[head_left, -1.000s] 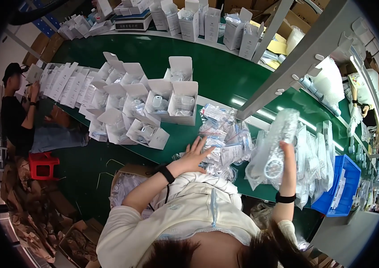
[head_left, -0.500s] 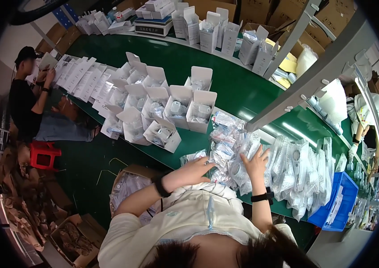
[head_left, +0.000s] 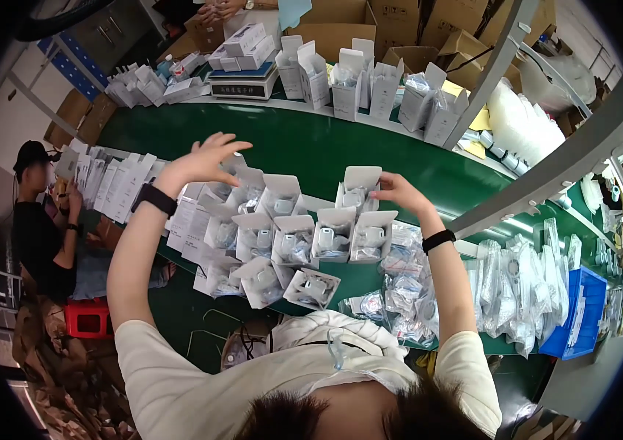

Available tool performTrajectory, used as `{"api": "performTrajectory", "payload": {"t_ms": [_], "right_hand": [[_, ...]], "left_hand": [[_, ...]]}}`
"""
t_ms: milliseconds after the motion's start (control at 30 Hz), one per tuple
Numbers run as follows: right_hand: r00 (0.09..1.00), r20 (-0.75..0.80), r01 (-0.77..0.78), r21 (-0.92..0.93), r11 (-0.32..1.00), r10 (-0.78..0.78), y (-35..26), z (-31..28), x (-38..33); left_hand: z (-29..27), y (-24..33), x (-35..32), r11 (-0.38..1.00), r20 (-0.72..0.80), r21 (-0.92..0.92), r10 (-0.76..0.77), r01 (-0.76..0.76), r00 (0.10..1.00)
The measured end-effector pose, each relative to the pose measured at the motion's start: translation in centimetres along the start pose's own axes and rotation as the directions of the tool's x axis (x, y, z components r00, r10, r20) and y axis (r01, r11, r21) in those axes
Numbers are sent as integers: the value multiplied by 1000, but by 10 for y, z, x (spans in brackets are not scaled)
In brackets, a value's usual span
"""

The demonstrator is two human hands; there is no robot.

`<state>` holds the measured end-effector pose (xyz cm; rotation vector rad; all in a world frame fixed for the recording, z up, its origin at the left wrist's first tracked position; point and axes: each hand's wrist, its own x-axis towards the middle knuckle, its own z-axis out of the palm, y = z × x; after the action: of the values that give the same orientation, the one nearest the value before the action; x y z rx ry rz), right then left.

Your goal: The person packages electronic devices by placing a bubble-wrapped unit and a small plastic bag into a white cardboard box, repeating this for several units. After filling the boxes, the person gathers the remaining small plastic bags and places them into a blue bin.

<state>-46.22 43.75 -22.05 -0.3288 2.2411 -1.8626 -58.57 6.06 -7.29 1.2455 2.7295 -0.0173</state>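
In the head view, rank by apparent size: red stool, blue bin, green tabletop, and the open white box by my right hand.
1. Green tabletop
2. Blue bin
3. Red stool and open white box: too alike to rank

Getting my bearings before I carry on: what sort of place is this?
Probably a packing workshop: open white cartons stand grouped on a green worktable, clear bubble-wrap packages lie farther right, and brown cardboard boxes stand beyond.

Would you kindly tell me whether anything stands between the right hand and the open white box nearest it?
Nothing visible does: the right hand is at the right edge of that open white box, apparently touching it.
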Motion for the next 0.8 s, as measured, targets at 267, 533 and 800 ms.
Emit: {"api": "performTrajectory", "payload": {"t_ms": [267,533,800], "right_hand": [[858,-455,-134,250,959,238,15,-14,47],[782,-585,-60,270,961,213,50,-71,139],[818,-575,119,183,976,8,11,-39,56]], "left_hand": [[53,-56,42,956,117,-50,295,-291,948],[70,-63,58,933,-88,-159,314,-324,945],[54,-91,83,949,-225,-293,49,-115,973]]}}
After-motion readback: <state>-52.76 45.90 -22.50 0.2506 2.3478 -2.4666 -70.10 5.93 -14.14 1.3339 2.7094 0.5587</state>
